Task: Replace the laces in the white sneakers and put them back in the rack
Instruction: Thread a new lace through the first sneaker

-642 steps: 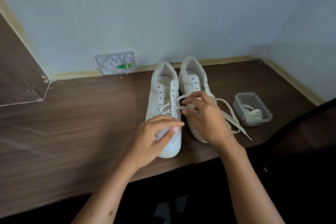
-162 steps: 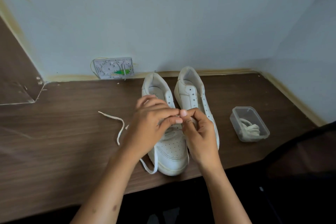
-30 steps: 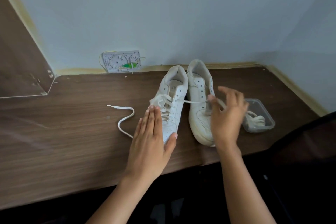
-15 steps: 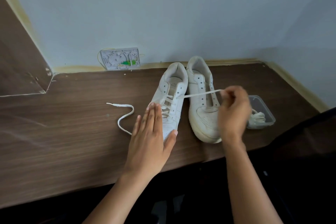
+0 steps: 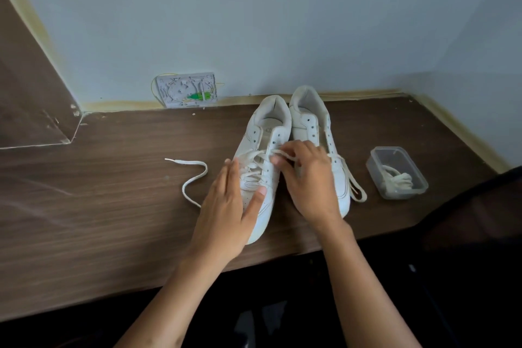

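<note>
Two white sneakers stand side by side on the wooden desk (image 5: 113, 206), toes toward me. My left hand (image 5: 226, 206) lies flat with straight fingers on the toe of the left sneaker (image 5: 264, 133), which is partly laced. My right hand (image 5: 308, 178) pinches the white lace (image 5: 254, 162) beside the left sneaker's right-hand eyelets. One end of this lace trails in a curve on the desk to the left. The right sneaker (image 5: 310, 118) is mostly behind my right hand, and a loop of lace lies by its right side.
A clear plastic box (image 5: 395, 172) with a bundled white lace inside stands right of the sneakers. A white wall box (image 5: 186, 90) with a green part sits at the wall behind. The desk's front edge runs just below my wrists.
My right hand has moved left from above the right sneaker, where it pulled the lace taut, back to the left sneaker's eyelets. The left hand stays flat on the toe.
</note>
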{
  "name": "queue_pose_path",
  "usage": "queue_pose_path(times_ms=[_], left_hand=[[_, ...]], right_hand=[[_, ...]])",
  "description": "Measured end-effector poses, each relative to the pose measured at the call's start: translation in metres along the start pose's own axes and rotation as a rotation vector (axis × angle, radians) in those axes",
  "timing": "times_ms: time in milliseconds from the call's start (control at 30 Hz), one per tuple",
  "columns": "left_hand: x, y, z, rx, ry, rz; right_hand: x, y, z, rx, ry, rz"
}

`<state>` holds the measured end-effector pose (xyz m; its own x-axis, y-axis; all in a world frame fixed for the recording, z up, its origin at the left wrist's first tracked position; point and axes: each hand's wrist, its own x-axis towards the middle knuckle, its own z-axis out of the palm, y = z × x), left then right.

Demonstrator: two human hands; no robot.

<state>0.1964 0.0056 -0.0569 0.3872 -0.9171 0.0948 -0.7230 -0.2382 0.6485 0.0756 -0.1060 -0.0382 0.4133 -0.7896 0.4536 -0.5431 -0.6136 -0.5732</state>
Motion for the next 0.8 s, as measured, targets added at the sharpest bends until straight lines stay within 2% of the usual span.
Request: queue_pose_path(times_ms=[133, 233, 400, 500, 633, 800], left_hand=[[0.000, 0.001, -0.001, 0.062, -0.001, 0.007], [-0.001, 0.001, 0.000, -0.025, -0.012, -0.003], [0.005, -0.012, -0.009, -0.146, 0.215, -0.047], [0.013, -0.023, -0.022, -0.211, 0.187, -0.149], [0.015, -0.022, -0.031, -0.532, 0.052, -0.210], [0.016, -0.001, -0.036, -0.965, 0.235, -0.101]], right_hand=[[0.002, 0.002, -0.002, 0.034, 0.088, 0.027], [0.003, 0.001, -0.007, 0.065, 0.115, 0.073], [0.002, -0.001, -0.007, 0.137, 0.067, 0.108], [0.001, -0.003, -0.010, 0.192, 0.105, 0.137], [0.001, -0.012, -0.014, 0.244, 0.195, 0.110], [-0.001, -0.031, -0.015, 0.530, 0.102, 0.214]])
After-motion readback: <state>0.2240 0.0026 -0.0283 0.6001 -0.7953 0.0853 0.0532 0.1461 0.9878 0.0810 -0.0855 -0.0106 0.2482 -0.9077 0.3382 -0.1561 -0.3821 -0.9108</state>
